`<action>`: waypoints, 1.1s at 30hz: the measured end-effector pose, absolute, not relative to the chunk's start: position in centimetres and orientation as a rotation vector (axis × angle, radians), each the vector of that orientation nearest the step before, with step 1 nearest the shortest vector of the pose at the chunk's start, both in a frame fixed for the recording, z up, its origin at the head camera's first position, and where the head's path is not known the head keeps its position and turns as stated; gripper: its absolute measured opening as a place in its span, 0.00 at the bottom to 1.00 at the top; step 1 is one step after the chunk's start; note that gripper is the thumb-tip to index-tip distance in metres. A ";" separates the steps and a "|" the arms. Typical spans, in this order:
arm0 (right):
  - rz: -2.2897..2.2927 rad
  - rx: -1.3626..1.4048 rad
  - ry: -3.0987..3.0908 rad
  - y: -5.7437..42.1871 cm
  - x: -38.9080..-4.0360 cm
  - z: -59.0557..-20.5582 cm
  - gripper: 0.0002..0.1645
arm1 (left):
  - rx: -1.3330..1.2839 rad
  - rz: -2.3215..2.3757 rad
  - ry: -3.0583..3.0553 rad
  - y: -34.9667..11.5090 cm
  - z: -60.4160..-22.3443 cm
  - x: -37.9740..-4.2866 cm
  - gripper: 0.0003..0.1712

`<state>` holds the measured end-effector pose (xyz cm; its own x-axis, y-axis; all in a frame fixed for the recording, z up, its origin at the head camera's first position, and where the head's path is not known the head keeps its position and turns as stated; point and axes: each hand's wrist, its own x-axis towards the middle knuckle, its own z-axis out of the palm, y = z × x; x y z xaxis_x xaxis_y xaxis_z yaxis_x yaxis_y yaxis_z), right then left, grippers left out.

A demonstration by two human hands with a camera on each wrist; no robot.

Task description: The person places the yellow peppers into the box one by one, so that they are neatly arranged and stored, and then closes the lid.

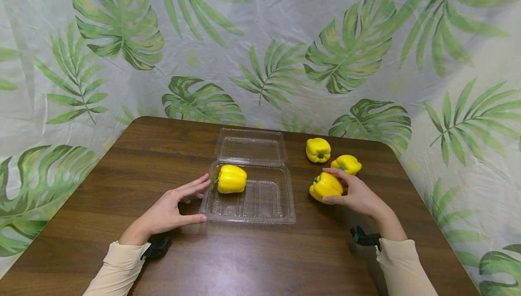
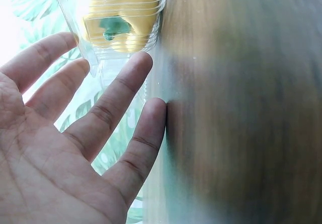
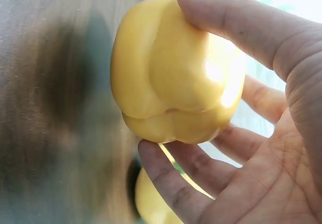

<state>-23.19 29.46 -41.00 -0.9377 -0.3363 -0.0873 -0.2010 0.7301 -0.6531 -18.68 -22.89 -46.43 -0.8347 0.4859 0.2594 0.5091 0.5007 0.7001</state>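
Note:
A yellow bell pepper [image 1: 324, 186] is gripped by my right hand [image 1: 360, 196], thumb on its near side and fingers round the far side. The right wrist view shows this bell pepper [image 3: 176, 73] between thumb and fingers, its lobed end facing the camera. My left hand [image 1: 175, 208] lies at the left edge of a clear plastic clamshell container [image 1: 264, 201], fingers spread and fairly straight, fingertips right at the rim. Inside the container's left part, another yellow bell pepper [image 1: 232, 179] lies on its side, its green stem pointing left; it shows through the wall in the left wrist view.
The container's lid [image 1: 250, 146] lies folded back toward the far edge of the brown wooden table [image 1: 171, 144]. Two more yellow bell peppers, one farther back [image 1: 318, 150] and one just behind my right hand [image 1: 347, 165], rest on the right. A leaf-patterned curtain [image 1: 264, 61] hangs behind.

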 end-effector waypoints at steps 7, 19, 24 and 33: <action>-1.025 -0.447 2.709 29.3 -23.4 -40.0 0.52 | -0.888 -1.278 -2.700 -22.9 -46.4 -18.7 0.49; -1.035 -0.568 2.688 28.8 -24.1 -38.8 0.50 | -0.896 -1.260 -2.694 -22.9 -46.6 -18.7 0.49; -0.999 -0.585 2.683 28.3 -24.5 -38.0 0.50 | -0.893 -1.265 -2.698 -22.9 -46.5 -18.7 0.49; -1.018 -0.623 2.651 27.1 -25.1 -36.5 0.48 | -0.901 -1.264 -2.691 -22.9 -46.6 -18.7 0.48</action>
<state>-25.14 27.07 -36.51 -0.8822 -0.4665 -0.0637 -0.3039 0.6676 -0.6797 -18.72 -22.94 -46.59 -0.8313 0.4879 0.2662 0.5164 0.5008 0.6946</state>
